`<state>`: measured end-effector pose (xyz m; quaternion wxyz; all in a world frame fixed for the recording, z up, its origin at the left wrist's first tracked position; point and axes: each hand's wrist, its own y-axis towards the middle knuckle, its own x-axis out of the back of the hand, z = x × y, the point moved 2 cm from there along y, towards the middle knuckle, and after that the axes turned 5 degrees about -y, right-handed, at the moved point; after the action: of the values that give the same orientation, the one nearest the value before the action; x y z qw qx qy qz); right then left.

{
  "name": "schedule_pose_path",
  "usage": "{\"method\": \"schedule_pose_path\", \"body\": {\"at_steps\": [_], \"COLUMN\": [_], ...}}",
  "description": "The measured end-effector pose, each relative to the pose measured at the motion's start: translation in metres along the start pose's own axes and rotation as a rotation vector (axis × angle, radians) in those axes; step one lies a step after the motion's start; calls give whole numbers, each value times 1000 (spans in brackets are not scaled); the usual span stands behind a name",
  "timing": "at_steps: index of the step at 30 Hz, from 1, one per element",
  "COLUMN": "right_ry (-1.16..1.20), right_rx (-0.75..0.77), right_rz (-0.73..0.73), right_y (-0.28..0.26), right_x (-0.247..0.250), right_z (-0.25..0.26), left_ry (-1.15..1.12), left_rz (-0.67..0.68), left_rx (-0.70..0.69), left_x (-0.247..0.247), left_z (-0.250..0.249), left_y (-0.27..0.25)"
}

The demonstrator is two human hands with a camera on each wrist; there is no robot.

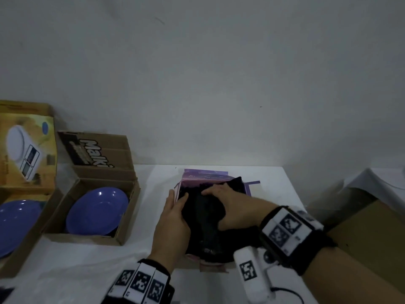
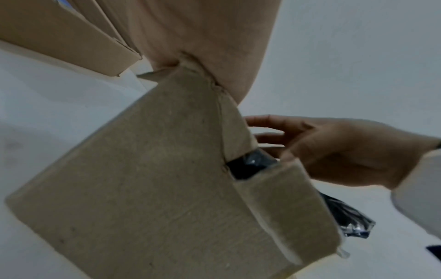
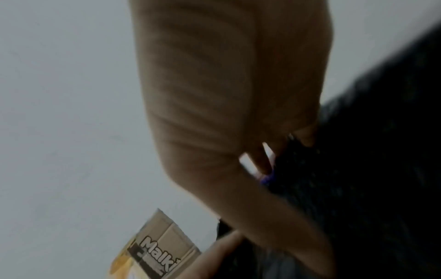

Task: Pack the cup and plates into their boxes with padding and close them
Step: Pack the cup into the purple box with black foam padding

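Low centre of the frame, my left hand lies flat against the side of the pink box, grip released. My right hand presses the black padding down into it, fingers straight. Further left on the table, two purple plates sit in open cardboard boxes.

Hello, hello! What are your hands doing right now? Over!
Both hands pressing black padding into the purple box: left hand at its side, right hand on top. Box open. Nothing in the way.
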<state>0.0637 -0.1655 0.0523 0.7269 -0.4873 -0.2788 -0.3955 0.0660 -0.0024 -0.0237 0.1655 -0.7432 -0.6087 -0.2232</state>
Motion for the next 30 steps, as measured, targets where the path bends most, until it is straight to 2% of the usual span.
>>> {"method": "schedule_pose_path", "body": {"at_steps": [3,5,11,15,17,22,25,30], "right_ry": [-392,-502,-697,-683,-624,-283,-234,-281], "right_rx": [-43,-46,-10,22,-33,-210,-220,-219], "right_rz": [182,190,-110,-197,-226,60,86,139], "right_y": [-16,-14,-3,-12,-13,4,11,12], "right_x": [13,8,-41,-30,-23,-32,-32,-28], "right_z": [-12,-15,-16,-12,-9,-7,-8,-9], "left_ry": [35,47,26,14,7,9,15,-14], "left_rz": [-24,-21,-20,-27,-24,-25,-25,-17], "left_rx": [18,11,23,22,25,24,28,21], "left_x": [0,0,0,1,1,0,-1,-1], "left_z": [-1,-3,-8,-8,-8,-8,-5,-1], "left_y": [-1,-2,-4,-3,-3,-5,-2,-3]}}
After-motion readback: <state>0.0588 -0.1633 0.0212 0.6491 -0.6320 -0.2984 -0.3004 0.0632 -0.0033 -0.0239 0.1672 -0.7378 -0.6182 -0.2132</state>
